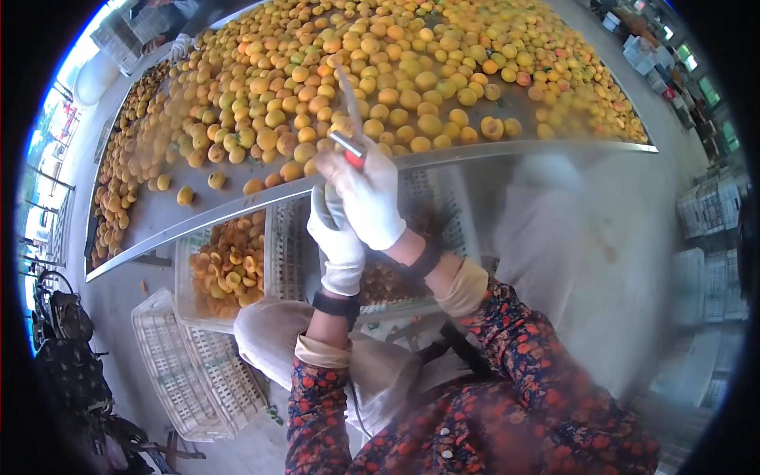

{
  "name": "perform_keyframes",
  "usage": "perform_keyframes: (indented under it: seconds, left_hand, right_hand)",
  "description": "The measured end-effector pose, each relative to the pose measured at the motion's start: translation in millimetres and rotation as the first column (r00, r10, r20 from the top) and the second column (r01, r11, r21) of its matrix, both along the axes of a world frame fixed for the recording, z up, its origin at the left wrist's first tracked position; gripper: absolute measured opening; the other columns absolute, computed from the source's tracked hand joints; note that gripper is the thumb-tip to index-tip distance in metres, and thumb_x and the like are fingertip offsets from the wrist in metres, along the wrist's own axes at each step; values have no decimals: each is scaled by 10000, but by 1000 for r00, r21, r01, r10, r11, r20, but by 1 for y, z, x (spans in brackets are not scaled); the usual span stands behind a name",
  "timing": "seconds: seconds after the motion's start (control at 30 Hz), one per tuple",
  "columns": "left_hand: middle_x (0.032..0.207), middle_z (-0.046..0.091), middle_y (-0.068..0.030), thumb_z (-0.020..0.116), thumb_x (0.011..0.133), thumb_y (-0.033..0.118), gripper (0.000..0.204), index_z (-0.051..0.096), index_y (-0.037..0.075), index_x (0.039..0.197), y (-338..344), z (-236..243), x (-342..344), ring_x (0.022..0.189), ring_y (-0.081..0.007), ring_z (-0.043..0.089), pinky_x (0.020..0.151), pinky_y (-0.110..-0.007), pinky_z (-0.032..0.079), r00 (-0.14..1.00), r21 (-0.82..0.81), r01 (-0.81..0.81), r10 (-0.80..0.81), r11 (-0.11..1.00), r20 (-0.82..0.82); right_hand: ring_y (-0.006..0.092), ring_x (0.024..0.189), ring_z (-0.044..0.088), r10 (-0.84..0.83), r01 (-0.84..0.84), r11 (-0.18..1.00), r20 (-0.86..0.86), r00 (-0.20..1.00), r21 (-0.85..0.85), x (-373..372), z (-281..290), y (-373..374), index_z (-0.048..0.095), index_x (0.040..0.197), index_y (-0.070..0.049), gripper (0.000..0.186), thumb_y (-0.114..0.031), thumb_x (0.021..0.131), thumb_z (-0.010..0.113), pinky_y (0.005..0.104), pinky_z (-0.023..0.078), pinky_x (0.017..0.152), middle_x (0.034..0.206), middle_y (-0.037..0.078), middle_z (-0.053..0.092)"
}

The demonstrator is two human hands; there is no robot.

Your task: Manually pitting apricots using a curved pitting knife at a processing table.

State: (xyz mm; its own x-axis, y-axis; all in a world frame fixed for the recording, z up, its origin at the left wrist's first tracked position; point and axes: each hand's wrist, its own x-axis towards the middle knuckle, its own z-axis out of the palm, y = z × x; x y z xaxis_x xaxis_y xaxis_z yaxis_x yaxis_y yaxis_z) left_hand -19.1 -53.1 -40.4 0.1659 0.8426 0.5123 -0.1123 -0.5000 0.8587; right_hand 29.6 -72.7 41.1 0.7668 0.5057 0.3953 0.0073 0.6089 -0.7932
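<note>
My gloved right hand [372,198] is closed on a knife [349,152] with a red and metal handle, its long blade pointing up over yellow-orange fruit [427,124] on the sloped metal tray [214,207]. My gloved left hand [334,241] is just below and behind it, fingers curled; what it holds, if anything, is hidden by the right hand. Below the tray's edge, a crate of halved fruit [226,269] stands beside a second crate [443,198] with small brown pieces at the bottom, partly behind my forearms.
Stacked pale crates [170,364] lie at lower left, near dark bags [67,364]. More crates [704,206] are stacked at the right. At top left, another person's gloved hand [180,47] is at the tray's far edge. My knees are under the tray.
</note>
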Motion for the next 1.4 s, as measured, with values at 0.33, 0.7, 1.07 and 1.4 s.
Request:
perform_keyframes:
  seconds: [0.33,0.7,1.07,1.4]
  left_hand:
    - [660,577,-142,494,978,226,304,591,-55,910,-1,10,2,601,-122,489,567,-326,447,996,-75,49,-55,996,-73]
    - [672,542,10,403,975,512,531,619,53,818,-9,47,6,573,-85,470,520,-202,373,942,-664,335,-226,668,248]
    - [565,491,-21,515,940,406,433,598,26,749,106,86,-131,446,-110,441,417,-248,338,800,362,-221,380,906,-464]
    - [1273,520,-265,644,788,398,761,368,61,1413,257,82,-218,1188,-341,519,976,-364,411,515,-139,-328,54,934,-855]
  right_hand:
    - [30,397,344,147,-188,981,-461,875,-43,14,7,-11,561,857,-59,95,-140,906,570,204,240,357,553,-67,392]
    - [109,402,236,387,-350,914,-692,609,203,62,-6,-17,398,655,-180,321,-288,907,564,293,228,424,519,-70,238]
    - [35,385,373,238,-407,844,-436,868,-350,67,-11,-83,567,927,-60,170,-196,878,657,209,287,337,563,-60,441]
    - [72,415,363,207,-469,789,-546,812,-396,107,-6,-147,499,915,-78,86,-158,931,528,233,321,390,587,-17,414]
